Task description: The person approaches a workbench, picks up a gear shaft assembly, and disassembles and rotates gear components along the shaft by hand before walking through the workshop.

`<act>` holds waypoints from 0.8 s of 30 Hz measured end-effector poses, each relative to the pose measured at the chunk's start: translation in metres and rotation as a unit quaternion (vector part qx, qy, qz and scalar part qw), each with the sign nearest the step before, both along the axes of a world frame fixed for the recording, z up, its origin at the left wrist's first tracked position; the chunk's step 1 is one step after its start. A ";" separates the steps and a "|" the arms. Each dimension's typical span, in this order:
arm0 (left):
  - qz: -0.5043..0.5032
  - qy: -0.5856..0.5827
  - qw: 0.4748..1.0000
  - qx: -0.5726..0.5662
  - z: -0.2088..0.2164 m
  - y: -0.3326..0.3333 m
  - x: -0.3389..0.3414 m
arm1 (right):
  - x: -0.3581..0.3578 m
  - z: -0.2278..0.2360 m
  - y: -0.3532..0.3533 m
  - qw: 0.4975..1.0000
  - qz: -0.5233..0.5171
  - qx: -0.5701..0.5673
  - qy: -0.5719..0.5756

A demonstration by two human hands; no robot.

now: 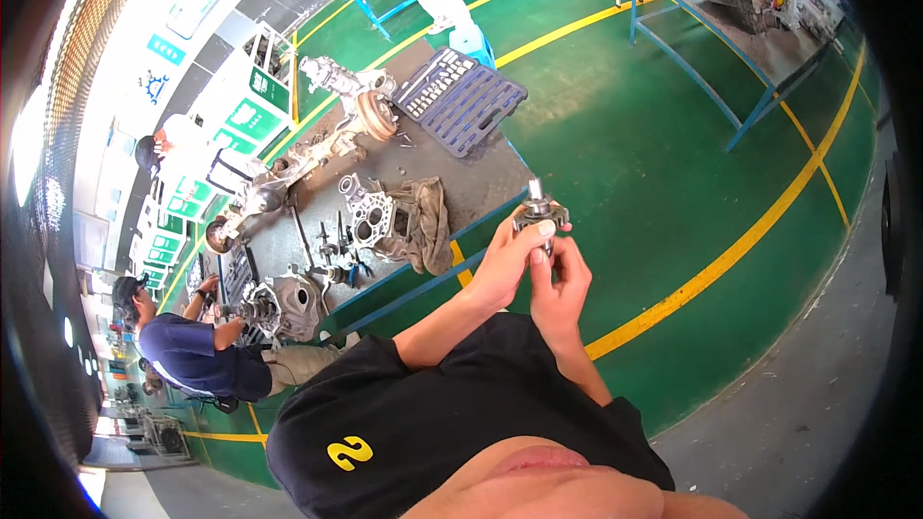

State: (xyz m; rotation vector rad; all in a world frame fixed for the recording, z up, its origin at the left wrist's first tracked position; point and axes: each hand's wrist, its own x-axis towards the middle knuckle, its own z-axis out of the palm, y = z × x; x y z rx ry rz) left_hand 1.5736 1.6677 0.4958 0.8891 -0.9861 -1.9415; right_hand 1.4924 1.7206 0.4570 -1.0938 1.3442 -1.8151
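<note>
The left hand [507,264] is curled round a shiny metal part [537,211], its thumb on top. The right hand [562,288] has bent fingers against it from below; I can't tell how tightly. They hold it up beside the table [486,173], where a tool box [469,125] lies open near a brown cloth [423,221].

I see that this person wears a black shirt [452,404], its cloth rather loose and lying in soft folds. The sleeves [361,375] are short and wide, of the same black, and both forearms [447,327] come out bare from them. On the left part of the shirt is one mark [349,453], bright yellow, thick and curved, very clear against the dark cloth. The left hand [507,261] and right hand [561,290] are bare also.
</note>
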 end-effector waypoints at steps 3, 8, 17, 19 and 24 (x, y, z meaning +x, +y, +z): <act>0.000 -0.013 1.000 -0.026 -0.003 -0.004 0.000 | -0.001 0.005 -0.005 1.000 -0.009 -0.014 0.008; 0.010 0.006 1.000 -0.023 0.000 -0.007 -0.004 | -0.003 0.000 0.006 1.000 0.002 -0.002 0.011; 0.000 0.026 0.999 -0.026 0.012 -0.007 0.002 | -0.003 0.008 0.012 0.999 0.020 -0.010 0.029; -0.011 0.020 0.999 -0.023 0.010 -0.002 0.002 | -0.002 0.012 0.002 0.999 0.014 -0.022 0.019; -0.002 0.014 0.999 -0.043 0.019 0.003 -0.001 | -0.002 0.020 -0.001 0.999 -0.015 -0.044 0.023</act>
